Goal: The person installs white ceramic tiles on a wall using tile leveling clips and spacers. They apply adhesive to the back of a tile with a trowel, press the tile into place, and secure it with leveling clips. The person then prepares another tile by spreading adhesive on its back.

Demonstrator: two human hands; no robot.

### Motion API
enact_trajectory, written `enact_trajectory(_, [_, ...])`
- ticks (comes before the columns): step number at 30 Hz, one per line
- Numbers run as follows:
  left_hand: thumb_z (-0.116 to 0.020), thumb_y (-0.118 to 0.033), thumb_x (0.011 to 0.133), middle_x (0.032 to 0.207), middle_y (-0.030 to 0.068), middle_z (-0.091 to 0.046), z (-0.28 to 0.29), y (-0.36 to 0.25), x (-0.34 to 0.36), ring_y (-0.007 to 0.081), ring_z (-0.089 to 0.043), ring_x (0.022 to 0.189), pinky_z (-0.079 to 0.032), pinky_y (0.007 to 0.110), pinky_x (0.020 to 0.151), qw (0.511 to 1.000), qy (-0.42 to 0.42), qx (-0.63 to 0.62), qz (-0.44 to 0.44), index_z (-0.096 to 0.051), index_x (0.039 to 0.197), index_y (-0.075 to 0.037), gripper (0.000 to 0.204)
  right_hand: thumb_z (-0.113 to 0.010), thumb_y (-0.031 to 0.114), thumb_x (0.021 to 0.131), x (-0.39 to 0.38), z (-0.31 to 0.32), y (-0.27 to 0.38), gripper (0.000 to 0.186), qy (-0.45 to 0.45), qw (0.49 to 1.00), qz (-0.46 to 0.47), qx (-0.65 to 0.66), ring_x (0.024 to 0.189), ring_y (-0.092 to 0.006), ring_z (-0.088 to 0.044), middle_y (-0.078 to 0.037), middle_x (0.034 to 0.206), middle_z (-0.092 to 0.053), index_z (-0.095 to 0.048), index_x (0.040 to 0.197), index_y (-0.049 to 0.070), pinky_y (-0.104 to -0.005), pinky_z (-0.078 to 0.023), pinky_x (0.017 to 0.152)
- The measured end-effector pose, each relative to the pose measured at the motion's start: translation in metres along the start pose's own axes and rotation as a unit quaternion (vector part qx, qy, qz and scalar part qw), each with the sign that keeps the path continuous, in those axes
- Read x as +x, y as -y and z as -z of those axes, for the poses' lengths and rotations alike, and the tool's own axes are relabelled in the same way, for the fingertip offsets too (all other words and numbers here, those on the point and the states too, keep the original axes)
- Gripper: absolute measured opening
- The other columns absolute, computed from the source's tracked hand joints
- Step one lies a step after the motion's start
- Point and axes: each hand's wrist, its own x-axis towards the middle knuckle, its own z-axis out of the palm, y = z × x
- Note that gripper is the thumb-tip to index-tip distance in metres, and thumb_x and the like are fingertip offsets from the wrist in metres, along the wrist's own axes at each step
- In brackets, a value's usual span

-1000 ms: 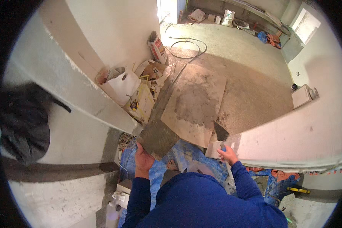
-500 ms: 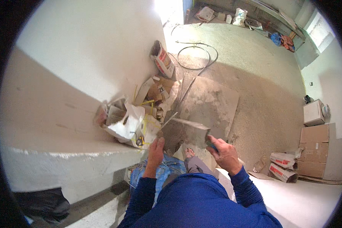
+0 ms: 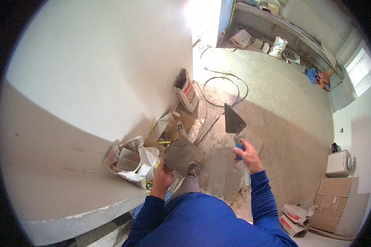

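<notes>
Hands [image 3: 250, 157] hold a slab [image 3: 183, 154] and likely trowel [image 3: 234, 120] near a white bag [image 3: 148, 158].

A glaring opening [image 3: 206, 18], probably a doorway, stands beside the pale left wall [image 3: 107, 61]; the rough floor [image 3: 290, 127] is partly bright, partly shaded. Along the back runs a shelf [image 3: 287, 25], near a bright window [image 3: 362, 71].

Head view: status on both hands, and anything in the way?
Left hand holding grey board. Right hand gripping trowel, blade raised. White bag close beside left hand.
</notes>
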Motion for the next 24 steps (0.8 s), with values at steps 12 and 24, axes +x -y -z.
enact_trajectory(12, [-0.053, -0.042, 0.103, 0.148, 0.0101, -0.054, -0.047, -0.093, 0.160, 0.0307, -0.047, 0.138, -0.034, 0.050, 0.117, 0.988, -0.009, -0.125, -0.089, -0.053, 0.142, -0.008, 0.052, -0.071, 0.015, 0.091, 0.212, 0.018, 0.047, 0.052, 0.033, 0.995, -0.040, -0.086, 0.081, -0.0149, -0.067, -0.006, 0.098, -0.073, -0.057, 0.140, 0.007, -0.0322, -0.055, 0.074])
enact_trajectory(24, [-0.048, -0.038, 0.107, 0.156, 0.0104, -0.045, -0.082, -0.038, 0.229, 0.0342, -0.041, 0.143, -0.032, 0.054, 0.117, 0.877, -0.204, -0.201, -0.385, -0.048, 0.148, -0.010, 0.050, -0.061, 0.016, 0.091, 0.669, -0.070, 0.114, 0.045, 0.219, 0.656, 0.337, -0.639, 0.085, -0.0370, -0.069, -0.019, 0.094, -0.066, -0.057, 0.136, 0.018, -0.0472, -0.054, 0.072])
